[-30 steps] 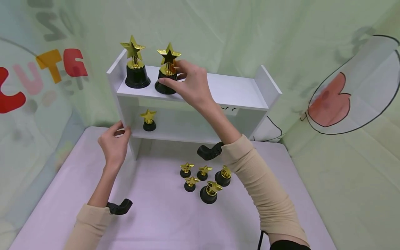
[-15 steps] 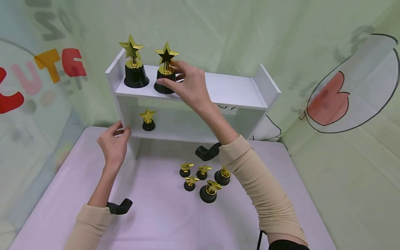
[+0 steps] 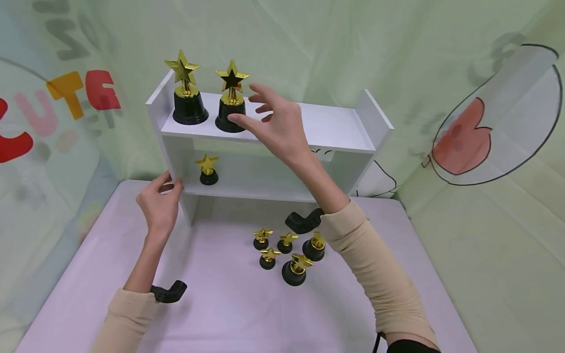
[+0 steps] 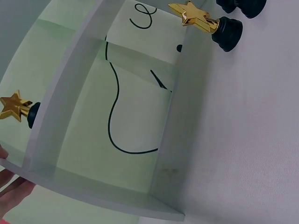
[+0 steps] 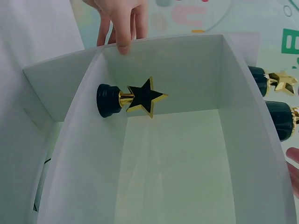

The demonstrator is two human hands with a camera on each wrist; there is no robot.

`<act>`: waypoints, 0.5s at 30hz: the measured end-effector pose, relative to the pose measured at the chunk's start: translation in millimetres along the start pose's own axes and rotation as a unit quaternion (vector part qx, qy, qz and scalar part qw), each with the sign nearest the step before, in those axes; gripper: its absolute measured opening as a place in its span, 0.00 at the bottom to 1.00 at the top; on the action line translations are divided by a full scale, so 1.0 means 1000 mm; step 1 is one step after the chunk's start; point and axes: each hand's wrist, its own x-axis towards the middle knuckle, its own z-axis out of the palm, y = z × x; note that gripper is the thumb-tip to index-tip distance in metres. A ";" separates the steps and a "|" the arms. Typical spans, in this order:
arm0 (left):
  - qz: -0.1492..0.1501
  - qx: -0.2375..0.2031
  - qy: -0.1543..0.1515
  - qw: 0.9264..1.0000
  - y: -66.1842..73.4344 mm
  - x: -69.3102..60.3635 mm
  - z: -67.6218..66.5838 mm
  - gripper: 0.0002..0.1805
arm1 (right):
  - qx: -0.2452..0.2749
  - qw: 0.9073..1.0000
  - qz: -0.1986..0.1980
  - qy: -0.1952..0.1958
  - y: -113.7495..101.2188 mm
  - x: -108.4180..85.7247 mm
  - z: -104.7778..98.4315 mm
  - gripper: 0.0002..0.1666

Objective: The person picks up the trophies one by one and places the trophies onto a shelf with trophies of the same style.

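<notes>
My right hand (image 3: 282,125) is just right of a large gold star trophy (image 3: 231,110) on the white shelf's top board. Its fingers are spread and off the trophy; the thumb overlaps the black base in the head view, and I cannot tell whether it touches. Left of that trophy stands another large star trophy (image 3: 190,108). My left hand (image 3: 159,203) grips the left side panel of the white shelf (image 3: 282,181), thumb inside and fingers outside, as the right wrist view shows. A small star trophy (image 3: 209,176) stands upright on the middle board, near that hand.
On the table (image 3: 229,309), below the shelf, several trophies stand in a group, among them a larger one (image 3: 294,273) at the front and a small one (image 3: 261,240) at the back left. A pale printed curtain (image 3: 335,54) hangs behind.
My right hand has loosened its hold on the second large trophy and drawn back slightly to the right. That trophy stays upright on the top board. The left hand keeps its grip.
</notes>
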 end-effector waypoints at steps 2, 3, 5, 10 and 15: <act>0.000 0.000 0.000 1.000 0.000 0.000 0.000 0.16 | 0.002 1.000 -0.007 0.009 -0.001 -0.005 -0.004 0.40; -0.001 -0.001 0.000 1.000 0.000 0.000 0.000 0.16 | 0.001 1.000 -0.010 0.013 -0.001 -0.007 -0.007 0.39; -0.001 -0.003 0.001 1.000 0.000 -0.001 0.000 0.16 | 0.003 1.000 -0.015 0.023 -0.002 -0.013 -0.011 0.37; 0.002 0.002 -0.001 1.000 0.000 -0.001 0.000 0.16 | 0.014 0.995 -0.078 0.058 0.000 -0.029 -0.022 0.31; 0.000 -0.001 -0.005 1.000 0.001 0.000 0.000 0.16 | 0.012 0.977 -0.197 0.082 0.007 -0.046 -0.029 0.28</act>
